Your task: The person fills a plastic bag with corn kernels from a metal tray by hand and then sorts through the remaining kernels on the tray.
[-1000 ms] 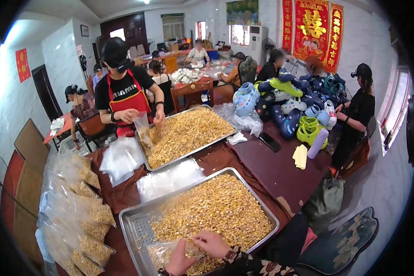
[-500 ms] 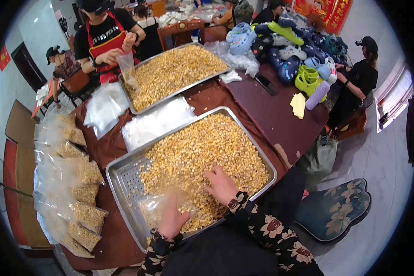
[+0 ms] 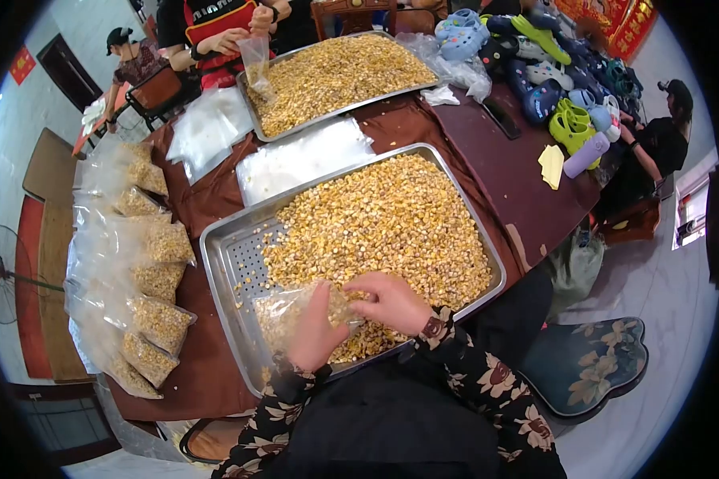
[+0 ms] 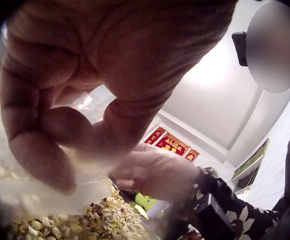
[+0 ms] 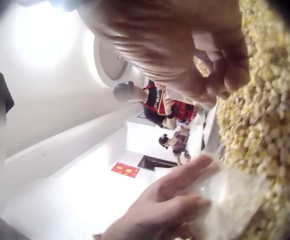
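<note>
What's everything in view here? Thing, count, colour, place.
near tray: one, steel, perforated floor, on the table in front of the person
corn kernels: one yellow heap, filling most of the near tray
clear bag: one, partly filled with kernels, over the tray's near edge
far tray: one, steel, full of kernels, further up the table
empty bags: flat clear stacks between and left of the trays
filled bags: a row, clear with yellow kernels, along the table's left side
foam clogs: a pile, blue and green, table's far right
tablecloth: one, brown
left hand: grips the clear bag
right hand: curled on kernels at the bag's mouth
</note>
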A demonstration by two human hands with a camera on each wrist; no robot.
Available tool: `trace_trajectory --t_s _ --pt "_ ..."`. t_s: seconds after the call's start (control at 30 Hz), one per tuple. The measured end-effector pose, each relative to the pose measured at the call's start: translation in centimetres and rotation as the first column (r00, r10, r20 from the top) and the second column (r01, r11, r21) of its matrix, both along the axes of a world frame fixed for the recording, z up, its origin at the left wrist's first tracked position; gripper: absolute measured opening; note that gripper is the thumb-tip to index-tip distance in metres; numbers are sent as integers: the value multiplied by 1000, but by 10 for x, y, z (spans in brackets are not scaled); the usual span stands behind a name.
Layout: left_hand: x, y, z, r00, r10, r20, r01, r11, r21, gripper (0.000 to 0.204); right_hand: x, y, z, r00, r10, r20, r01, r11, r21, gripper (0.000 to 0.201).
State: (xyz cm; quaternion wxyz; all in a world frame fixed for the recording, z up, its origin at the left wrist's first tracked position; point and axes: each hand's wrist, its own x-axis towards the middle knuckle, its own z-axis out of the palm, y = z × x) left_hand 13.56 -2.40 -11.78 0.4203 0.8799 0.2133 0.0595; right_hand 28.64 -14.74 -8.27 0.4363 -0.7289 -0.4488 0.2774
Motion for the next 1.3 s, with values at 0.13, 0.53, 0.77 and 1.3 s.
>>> trace_trajectory --t_s 0.13,0.53,0.77,1.3 --pt "1 -1 14 999 4 -53 -7 999 -46 77 39 15 -11 912 -166 376 199 979 -51 41" --pt "-1 1 20 998 -25 -50 18 990 -138 79 56 22 -24 828 -66 557 264 922 -282 31" --pt "0 2 19 1000 -17 -26 13 990 -137 74 55 -1 -31 916 -395 70 400 910 -106 13" --pt "-1 0 23 1000 1 -31 -7 977 -213 75 48 -10 -7 823 -96 560 331 882 -335 69"
